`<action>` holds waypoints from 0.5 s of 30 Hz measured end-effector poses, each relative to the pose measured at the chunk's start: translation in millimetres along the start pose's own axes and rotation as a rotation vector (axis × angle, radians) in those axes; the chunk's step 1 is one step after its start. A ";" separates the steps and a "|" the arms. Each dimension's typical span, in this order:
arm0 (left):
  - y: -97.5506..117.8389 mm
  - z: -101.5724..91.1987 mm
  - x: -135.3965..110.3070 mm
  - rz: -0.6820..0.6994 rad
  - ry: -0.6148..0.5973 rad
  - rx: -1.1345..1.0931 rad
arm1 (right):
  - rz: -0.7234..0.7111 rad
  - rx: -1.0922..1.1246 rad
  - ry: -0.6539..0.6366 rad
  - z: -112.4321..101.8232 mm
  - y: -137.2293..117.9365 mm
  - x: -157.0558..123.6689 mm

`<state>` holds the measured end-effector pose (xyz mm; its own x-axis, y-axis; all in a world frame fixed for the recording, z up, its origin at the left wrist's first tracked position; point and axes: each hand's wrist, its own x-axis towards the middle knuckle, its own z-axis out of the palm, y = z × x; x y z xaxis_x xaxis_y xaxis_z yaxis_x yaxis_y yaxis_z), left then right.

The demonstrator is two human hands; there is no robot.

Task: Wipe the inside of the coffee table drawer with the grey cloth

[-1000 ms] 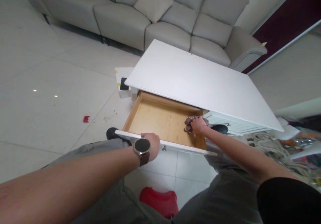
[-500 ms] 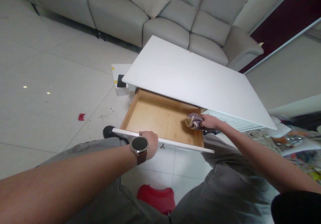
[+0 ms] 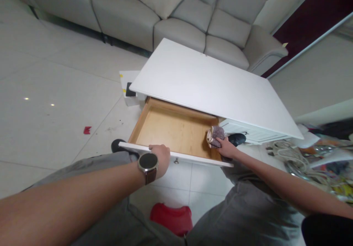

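A wooden drawer (image 3: 173, 126) with a white front is pulled out of a white table (image 3: 204, 80). My left hand (image 3: 160, 159), below a wristwatch, is closed over the top edge of the drawer front, left of its small metal knob (image 3: 176, 161). In my right hand (image 3: 226, 147) is a bunched brownish-purple cloth (image 3: 217, 132) with a pale edge. The cloth is at the drawer's right side wall, near the front corner. Part of that wall is hidden behind the cloth and fingers.
A grey sofa (image 3: 176, 23) stands behind the table. To the table's left is a white box (image 3: 131, 100) with a dark item on it. A red plastic object (image 3: 171, 218) sits between my legs. Coiled hoses or cables (image 3: 289, 157) and clutter lie at the right.
My right hand has moved down along the drawer's right side with the cloth, toward the front. My left hand keeps its hold on the drawer front. The view has shifted slightly.
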<state>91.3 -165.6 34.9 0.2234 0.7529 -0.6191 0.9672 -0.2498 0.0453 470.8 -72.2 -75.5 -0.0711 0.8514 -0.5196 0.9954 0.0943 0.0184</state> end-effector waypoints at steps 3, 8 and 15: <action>-0.1 -0.8 -0.6 0.010 -0.010 0.021 | 0.029 -0.022 0.028 -13.3 -1.3 14.7; -3.0 4.6 1.5 0.014 -0.007 0.063 | 0.081 -0.093 0.118 -51.4 -16.1 56.5; -12.4 10.0 -0.4 0.080 0.050 0.065 | -0.021 -0.213 -0.101 -72.8 -36.2 70.7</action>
<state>78.1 -168.9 26.8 0.3069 0.7578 -0.5758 0.9366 -0.3478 0.0414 425.0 22.1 -50.7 -0.0738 0.7933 -0.6044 0.9569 0.2271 0.1813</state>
